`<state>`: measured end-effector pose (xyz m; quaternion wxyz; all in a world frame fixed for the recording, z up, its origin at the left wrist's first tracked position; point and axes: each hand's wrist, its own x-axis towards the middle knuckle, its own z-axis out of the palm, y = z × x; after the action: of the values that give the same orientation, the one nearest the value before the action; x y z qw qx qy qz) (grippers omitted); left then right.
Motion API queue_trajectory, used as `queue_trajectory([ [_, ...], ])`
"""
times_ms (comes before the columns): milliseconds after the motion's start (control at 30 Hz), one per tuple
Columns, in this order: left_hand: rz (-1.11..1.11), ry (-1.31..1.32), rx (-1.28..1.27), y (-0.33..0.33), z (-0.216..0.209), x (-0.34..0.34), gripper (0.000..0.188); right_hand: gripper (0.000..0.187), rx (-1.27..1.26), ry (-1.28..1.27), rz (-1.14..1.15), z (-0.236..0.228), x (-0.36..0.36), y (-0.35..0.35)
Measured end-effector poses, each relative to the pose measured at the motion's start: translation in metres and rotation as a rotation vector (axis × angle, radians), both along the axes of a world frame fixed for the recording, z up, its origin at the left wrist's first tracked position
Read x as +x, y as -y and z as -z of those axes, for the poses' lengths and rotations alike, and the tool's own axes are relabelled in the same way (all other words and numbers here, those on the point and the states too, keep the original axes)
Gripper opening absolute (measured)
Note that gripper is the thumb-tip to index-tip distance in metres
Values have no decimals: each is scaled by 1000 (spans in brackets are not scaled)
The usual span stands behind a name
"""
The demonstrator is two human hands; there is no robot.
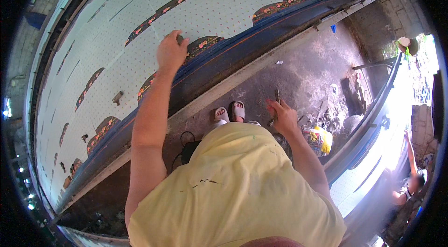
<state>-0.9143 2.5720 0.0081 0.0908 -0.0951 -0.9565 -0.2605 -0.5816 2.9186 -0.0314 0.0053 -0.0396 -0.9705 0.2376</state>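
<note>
My left hand (170, 53) reaches over a long sheet of pale dotted fabric (154, 51), its fingers and thumb curled about a small dark block (180, 39). Just beyond the thumb is a dark floral patch (203, 45) near the fabric's blue edge. Low beside my body, over the floor, my right hand (283, 116) is closed around a short brownish stick-like tool (277, 94). Its tip sticks out past the fingers, and what kind of tool it is I cannot tell. A reddish smear shows on those fingers.
A small metal piece (118, 97) lies on the fabric to the left. The table's raised rail (261, 62) runs along the aisle. On the floor sits a yellow printed bag (318, 140). Another long table (368, 177) stands at right, with a person (410, 184) beyond it.
</note>
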Motion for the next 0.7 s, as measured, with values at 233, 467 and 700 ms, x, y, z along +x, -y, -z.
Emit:
queue_trajectory([
  [233,40,257,-213,16,-4,1,40,30,39,33,-35,0,23,3],
  [467,208,151,-150,-31,-1,32,42,31,89,-17,-62,-7,12,-13],
  [700,186,198,68,-48,-23,16,36,32,-213,-241,196,-22,-27,-57],
])
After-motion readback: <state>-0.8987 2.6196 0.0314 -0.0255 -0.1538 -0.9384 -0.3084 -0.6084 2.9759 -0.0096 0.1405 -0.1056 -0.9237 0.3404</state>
